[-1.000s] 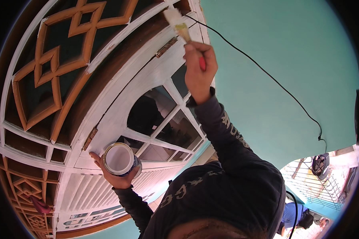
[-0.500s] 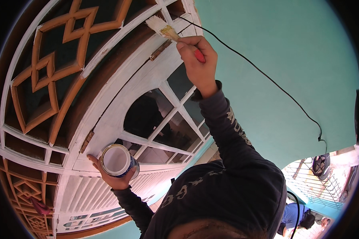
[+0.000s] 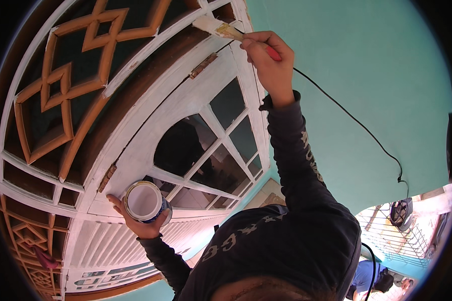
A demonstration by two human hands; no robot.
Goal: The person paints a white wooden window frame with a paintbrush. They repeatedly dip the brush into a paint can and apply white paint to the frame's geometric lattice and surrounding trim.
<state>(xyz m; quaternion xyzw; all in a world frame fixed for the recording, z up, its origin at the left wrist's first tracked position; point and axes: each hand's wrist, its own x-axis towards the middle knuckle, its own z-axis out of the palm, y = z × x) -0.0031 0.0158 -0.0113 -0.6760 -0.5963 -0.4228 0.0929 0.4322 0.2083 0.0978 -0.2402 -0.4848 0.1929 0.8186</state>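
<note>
The white door frame (image 3: 135,150) is the landmark: to its right the teal wall (image 3: 346,65) lies open, crossed only by a thin black cable (image 3: 356,125) slanting down. Left of it, brown lattice bars (image 3: 60,90) block passage. Against its face, hinges (image 3: 203,65) and glazing bars (image 3: 221,145) jut.

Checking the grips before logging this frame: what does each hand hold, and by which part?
Right hand holds a paintbrush by its red handle, bristles on the white frame. Left hand cups an open paint can around its side.
</note>
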